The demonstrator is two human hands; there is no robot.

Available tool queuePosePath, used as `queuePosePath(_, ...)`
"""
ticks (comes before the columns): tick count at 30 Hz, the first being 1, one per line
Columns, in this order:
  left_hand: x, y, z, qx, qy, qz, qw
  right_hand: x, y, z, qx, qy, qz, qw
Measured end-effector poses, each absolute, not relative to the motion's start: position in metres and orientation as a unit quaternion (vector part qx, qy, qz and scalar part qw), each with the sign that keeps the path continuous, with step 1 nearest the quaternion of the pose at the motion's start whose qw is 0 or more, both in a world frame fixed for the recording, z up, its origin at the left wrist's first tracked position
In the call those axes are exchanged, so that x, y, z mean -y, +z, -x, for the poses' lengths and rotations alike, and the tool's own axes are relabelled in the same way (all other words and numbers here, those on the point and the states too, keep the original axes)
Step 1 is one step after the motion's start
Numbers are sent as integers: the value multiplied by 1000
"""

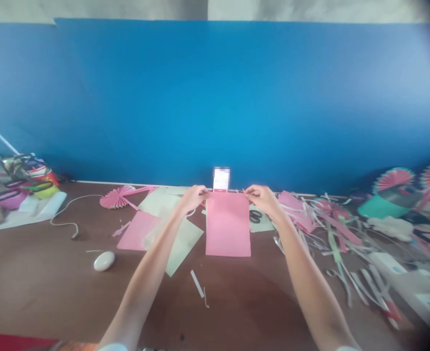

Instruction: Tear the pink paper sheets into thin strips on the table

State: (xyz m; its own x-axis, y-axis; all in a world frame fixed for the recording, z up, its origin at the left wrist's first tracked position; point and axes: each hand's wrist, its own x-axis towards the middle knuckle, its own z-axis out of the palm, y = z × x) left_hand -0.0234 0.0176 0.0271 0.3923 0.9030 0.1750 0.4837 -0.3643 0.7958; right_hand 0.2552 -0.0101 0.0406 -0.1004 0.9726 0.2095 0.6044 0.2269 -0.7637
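A pink paper sheet (228, 226) lies flat on the brown table (54, 287), its long side running away from me. My left hand (193, 197) pinches the sheet's far left corner, fingers closed. My right hand (261, 197) pinches the far right corner the same way. Both arms reach straight forward. A small phone (221, 179) stands against the blue backdrop just behind the sheet.
Pale green (180, 241) and pink sheets (138, 231) lie left of it. A folded pink fan (117, 197), white cord (67, 214) and white oval object (104, 261) sit further left. Black scissors (255, 216), paper strips (332, 243) and finished fans (394, 180) crowd the right.
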Motion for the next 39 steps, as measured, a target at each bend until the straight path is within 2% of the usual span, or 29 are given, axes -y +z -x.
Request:
queuePosePath(10, -14, 33, 24, -450, 291, -781, 322, 10, 38, -251, 695, 247, 575, 353)
queuePosePath(19, -16, 31, 26, -442, 301, -766, 357, 8, 33, -251, 699, 260, 564, 354)
queuePosePath(29, -13, 37, 26, -467, 307, -791, 247, 8, 33, -252, 695, 265, 565, 356)
queuePosePath(39, -10, 37, 22, -460, 300, -797, 253, 5, 29, -253, 695, 266, 560, 364)
